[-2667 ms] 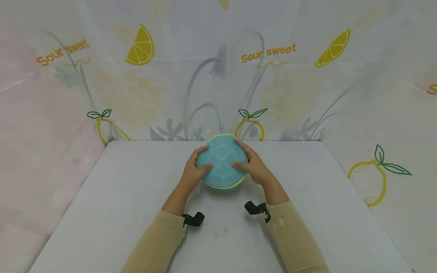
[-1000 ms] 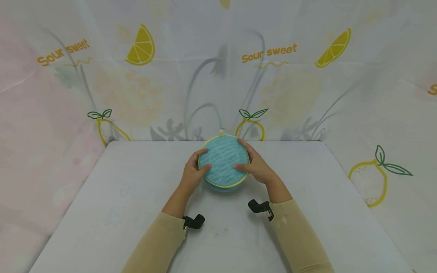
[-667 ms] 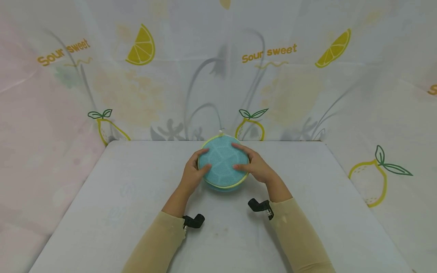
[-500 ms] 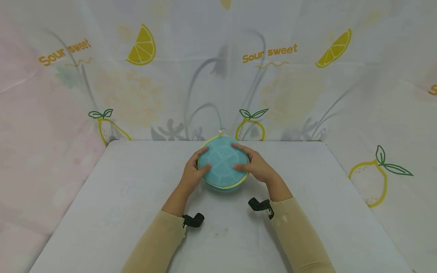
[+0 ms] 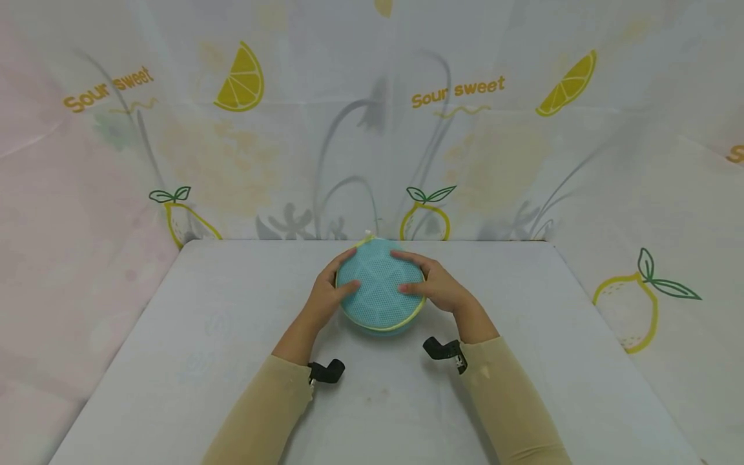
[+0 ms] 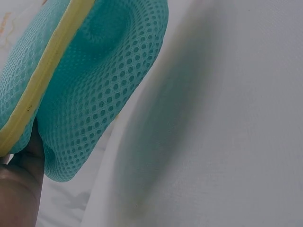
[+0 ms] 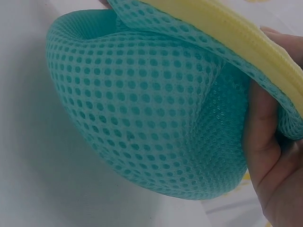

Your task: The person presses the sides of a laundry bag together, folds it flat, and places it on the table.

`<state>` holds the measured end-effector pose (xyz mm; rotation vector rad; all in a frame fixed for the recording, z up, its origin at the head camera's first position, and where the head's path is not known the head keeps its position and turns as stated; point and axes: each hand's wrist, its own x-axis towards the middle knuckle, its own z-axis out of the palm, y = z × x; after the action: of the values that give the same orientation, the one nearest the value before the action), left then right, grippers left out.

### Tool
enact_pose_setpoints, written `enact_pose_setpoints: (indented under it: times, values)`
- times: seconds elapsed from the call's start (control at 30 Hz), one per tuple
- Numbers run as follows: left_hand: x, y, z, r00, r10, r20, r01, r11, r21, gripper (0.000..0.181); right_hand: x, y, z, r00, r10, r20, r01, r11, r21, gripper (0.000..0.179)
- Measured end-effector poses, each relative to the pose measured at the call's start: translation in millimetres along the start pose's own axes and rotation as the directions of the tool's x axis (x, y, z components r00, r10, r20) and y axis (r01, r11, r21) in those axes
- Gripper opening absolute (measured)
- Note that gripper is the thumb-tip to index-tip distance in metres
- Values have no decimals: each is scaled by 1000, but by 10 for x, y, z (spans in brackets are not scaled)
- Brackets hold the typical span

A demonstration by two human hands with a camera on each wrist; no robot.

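Observation:
A round turquoise mesh laundry bag [image 5: 380,284] with a yellow trimmed rim is held between both hands near the far side of the table. My left hand [image 5: 328,292] grips its left edge, thumb on the upper face. On the opposite edge, my right hand [image 5: 446,289] holds it with thumb and a finger over that face. Wide-holed mesh bulges below the rim in the right wrist view, where the bag [image 7: 142,109] hangs over the white surface and casts a shadow. Fingers under the bag are partly hidden. Whether anything is inside, I cannot tell.
The white table [image 5: 232,349] ends at a backdrop cloth [image 5: 494,155] printed with lemons and lettering, which also rises along both sides. Black wrist cameras [image 5: 328,371] stick out inward from the beige sleeves [image 5: 511,400].
The bag has shifted slightly toward me and turned a little, its top tab moving left. My right fingers have slid from the rim onto the upper face.

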<state>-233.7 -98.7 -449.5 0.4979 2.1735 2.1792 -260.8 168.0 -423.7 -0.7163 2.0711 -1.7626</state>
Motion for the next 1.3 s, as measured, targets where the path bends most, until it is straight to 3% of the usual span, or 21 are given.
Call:
enact_pose_setpoints:
  times: [0.67, 1.0, 1.3]
  values:
    - [12, 4, -11, 1000, 6, 5, -6, 1000, 15, 69, -3, 37, -5, 1000, -14, -13, 14, 1000, -6, 73]
    - [32, 12, -24, 998, -61, -5, 61, 998, 16, 73, -4, 24, 21, 998, 21, -55, -20, 1000, 6, 74]
    - [-61, 277, 24, 997, -76, -4, 76, 997, 22, 70, -7, 14, 23, 998, 28, -58, -32, 998, -60, 64]
